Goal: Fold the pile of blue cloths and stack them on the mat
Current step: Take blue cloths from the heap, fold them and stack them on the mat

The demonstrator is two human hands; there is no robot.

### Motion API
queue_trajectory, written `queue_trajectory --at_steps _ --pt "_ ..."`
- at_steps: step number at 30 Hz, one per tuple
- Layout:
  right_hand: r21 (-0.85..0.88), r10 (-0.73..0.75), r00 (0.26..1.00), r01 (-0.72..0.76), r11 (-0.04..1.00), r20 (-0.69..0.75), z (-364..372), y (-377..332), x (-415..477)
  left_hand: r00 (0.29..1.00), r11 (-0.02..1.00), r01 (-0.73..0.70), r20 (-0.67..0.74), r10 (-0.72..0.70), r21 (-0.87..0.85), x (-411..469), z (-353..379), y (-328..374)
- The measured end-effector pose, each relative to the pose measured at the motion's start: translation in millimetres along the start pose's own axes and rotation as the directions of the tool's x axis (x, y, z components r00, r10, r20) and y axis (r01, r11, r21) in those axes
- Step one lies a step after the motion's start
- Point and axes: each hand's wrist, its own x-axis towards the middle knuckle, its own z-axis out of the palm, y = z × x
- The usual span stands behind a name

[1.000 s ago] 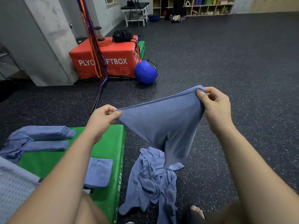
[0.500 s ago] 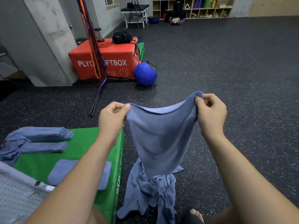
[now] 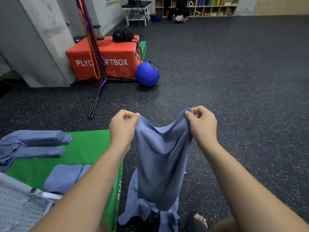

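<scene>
Because the green mat (image 3: 87,148) at near left already carries folded cloths (image 3: 41,138) along its far-left edge & a flat folded cloth (image 3: 63,176) nearer, the step in hand looks like squaring up the next cloth for its first fold. To do it well, I'd say the left hand (image 3: 123,126) & right hand (image 3: 200,124) should draw apart till the sagging top edge of the held cloth (image 3: 160,164) goes taut, w/ each pinch checked to be on a true corner. Lift enough that the hem clears the loose pile (image 3: 138,206) on the floor (image 3: 234,97) just right of the mat, so no 2nd cloth drags along. Then corner to corner, and over to the mat. A slack edge prob. gives a skewed fold.

Pose: the left hand is up at centre, fingers curled, thumb & forefinger pinching one top corner. The cloth hangs btw the hands, its lower end down at the pile; can't tell if it touches. The right hand, level w/ the left and near it, pinches the other top corner the same way. Both forearms reach fwd, roughly parallel.
</scene>
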Motion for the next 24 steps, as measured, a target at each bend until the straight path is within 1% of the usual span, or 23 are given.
queue_trajectory --at_steps 2,5,6,10,14,16,19,22,24 --pt "-0.017 0.013 1.000 -0.013 1.000 0.025 4 5 0 1.000 0.999 -0.022 0.010 0.022 0.027 -1 1 1" --pt "0.022 0.079 0.996 -0.078 0.997 -0.036 -1 10 8 0.997 0.998 0.004 -0.072 0.001 0.066 11 -6 -2" --pt "0.003 0.102 0.994 -0.102 0.995 -0.033 -2 14 9 0.997 0.995 0.020 -0.081 -0.013 0.094 13 -8 -5" --pt "-0.105 0.152 0.984 -0.142 0.984 0.093 4 24 8 0.998 0.980 0.053 -0.030 -0.048 0.193 8 -7 -9" --pt "-0.082 0.114 0.989 -0.106 0.991 0.095 6 14 2 0.998 0.985 0.069 -0.012 -0.068 0.156 5 -4 -5" --pt "-0.057 0.063 0.993 -0.057 0.997 0.105 7 6 -4 0.998 0.990 0.057 0.030 -0.062 0.128 2 0 -3" --pt "0.002 0.001 0.993 -0.001 1.000 0.115 14 -7 -19 0.990 0.996 0.024 0.135 -0.036 0.090 -12 7 3" --pt "0.036 -0.057 0.986 0.052 0.998 0.154 22 -17 -36 0.968 1.000 0.010 0.251 -0.015 0.022 -25 16 12" --pt "0.054 -0.090 0.978 0.081 0.995 0.186 26 -22 -46 0.955 1.000 0.009 0.295 -0.005 -0.012 -32 19 20"
